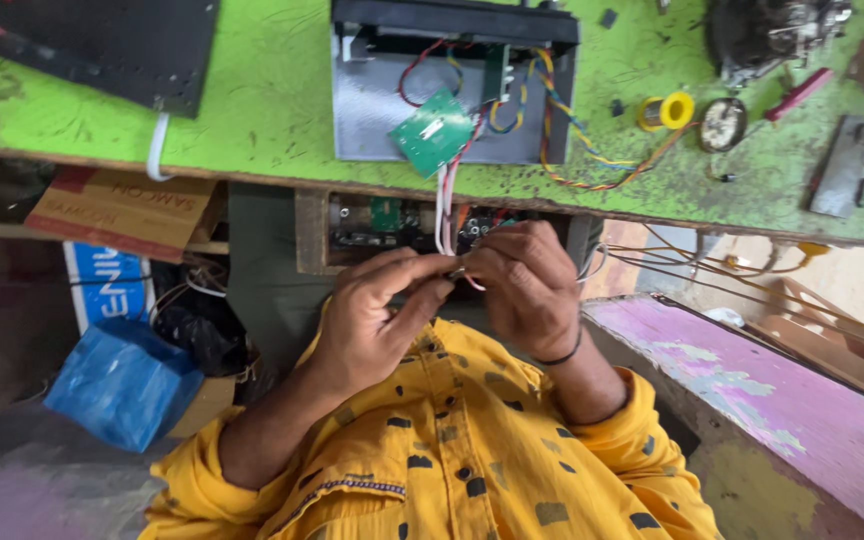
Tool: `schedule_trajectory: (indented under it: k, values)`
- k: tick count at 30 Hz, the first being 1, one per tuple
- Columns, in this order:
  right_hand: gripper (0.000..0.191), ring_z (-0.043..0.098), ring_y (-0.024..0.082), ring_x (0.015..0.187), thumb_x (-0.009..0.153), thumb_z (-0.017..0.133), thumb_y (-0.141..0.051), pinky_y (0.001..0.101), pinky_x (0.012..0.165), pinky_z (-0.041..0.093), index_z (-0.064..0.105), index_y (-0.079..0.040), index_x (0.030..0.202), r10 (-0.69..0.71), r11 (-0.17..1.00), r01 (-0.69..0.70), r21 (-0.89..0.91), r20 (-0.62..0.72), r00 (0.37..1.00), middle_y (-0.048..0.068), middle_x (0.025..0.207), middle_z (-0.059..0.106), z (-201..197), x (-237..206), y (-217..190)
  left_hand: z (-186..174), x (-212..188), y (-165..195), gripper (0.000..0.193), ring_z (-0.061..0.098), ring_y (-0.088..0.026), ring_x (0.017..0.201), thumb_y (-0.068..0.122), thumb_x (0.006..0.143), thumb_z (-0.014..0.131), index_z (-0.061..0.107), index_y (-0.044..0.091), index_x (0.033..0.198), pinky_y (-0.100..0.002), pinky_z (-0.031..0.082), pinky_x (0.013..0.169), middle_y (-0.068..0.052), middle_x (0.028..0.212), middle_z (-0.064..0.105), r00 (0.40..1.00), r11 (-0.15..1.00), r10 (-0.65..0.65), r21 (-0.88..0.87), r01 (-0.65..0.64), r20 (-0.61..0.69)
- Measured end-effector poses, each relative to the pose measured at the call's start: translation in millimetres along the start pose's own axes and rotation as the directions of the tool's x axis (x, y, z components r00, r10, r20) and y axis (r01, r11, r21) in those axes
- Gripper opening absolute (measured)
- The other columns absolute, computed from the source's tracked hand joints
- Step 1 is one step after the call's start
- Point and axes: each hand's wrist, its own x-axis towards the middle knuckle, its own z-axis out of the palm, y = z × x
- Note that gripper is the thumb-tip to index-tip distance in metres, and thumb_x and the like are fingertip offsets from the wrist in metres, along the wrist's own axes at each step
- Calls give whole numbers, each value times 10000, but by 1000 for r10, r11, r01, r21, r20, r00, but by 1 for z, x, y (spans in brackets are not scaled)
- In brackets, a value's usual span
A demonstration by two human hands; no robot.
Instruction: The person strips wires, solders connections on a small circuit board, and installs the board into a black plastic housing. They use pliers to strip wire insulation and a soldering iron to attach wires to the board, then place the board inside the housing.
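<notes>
Both my hands meet just below the edge of the green workbench (262,110), over my yellow shirt. My left hand (377,315) and my right hand (527,285) pinch the lower ends of a bundle of white and red wires (444,205) between their fingertips. The wires run up over the bench edge to a small green circuit board (432,130). That board lies tilted on an open grey metal case (372,110) with coloured wiring inside. The wire ends are hidden by my fingers.
On the bench to the right lie a yellow solder spool (668,110), a round tin (723,124) and a red-handled tool (798,93). A black panel (102,45) lies at the top left. Below are a cardboard box (122,205), a blue bag (122,382) and a purple surface (792,395).
</notes>
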Motion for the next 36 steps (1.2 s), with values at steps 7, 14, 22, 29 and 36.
schedule_trajectory:
  k: [7, 14, 22, 29, 36]
  values:
    - [266, 674, 281, 879, 810, 833, 21, 398, 757, 499, 700, -20, 1037, -77, 995, 76, -71, -11, 997, 97, 975, 674, -1, -4, 4, -3, 0, 1, 244, 617, -139, 723, 57, 969, 719, 712, 3, 1206, -288, 494, 652, -69, 832, 660, 1000, 1000, 8, 9, -8, 12]
    - [266, 675, 270, 875, 792, 824, 8, 399, 724, 465, 701, -28, 1025, -77, 994, 78, -72, 11, 997, 83, 967, 673, -2, -6, 4, -2, -1, -2, 236, 604, -132, 713, 54, 978, 711, 714, 11, 1210, -277, 487, 646, -66, 828, 653, 1000, 1000, 26, -15, -26, 17]
    - [278, 675, 272, 833, 753, 823, 19, 395, 693, 454, 695, -23, 996, -123, 990, 122, -72, -9, 992, 78, 937, 668, 0, -10, 9, 10, -8, -9, 259, 654, -128, 728, 48, 980, 708, 714, 32, 1238, -262, 508, 659, -57, 857, 689, 996, 997, 76, 26, -75, -43]
    - [290, 683, 271, 846, 751, 817, 41, 388, 714, 490, 700, -12, 1011, -137, 986, 127, -112, -87, 987, 82, 927, 663, 9, -17, 8, 24, -12, -5, 253, 660, -122, 745, 0, 976, 693, 710, 10, 1228, -253, 517, 672, -65, 903, 705, 985, 997, 78, 21, -76, -152]
    - [212, 689, 290, 891, 840, 797, 18, 400, 753, 535, 693, 6, 1025, -152, 988, 152, -14, -77, 985, 107, 966, 675, 1, -10, 8, 21, -16, -20, 288, 636, -127, 709, -53, 937, 659, 714, -8, 1216, -263, 517, 634, -78, 892, 695, 988, 996, 70, 58, -63, -137]
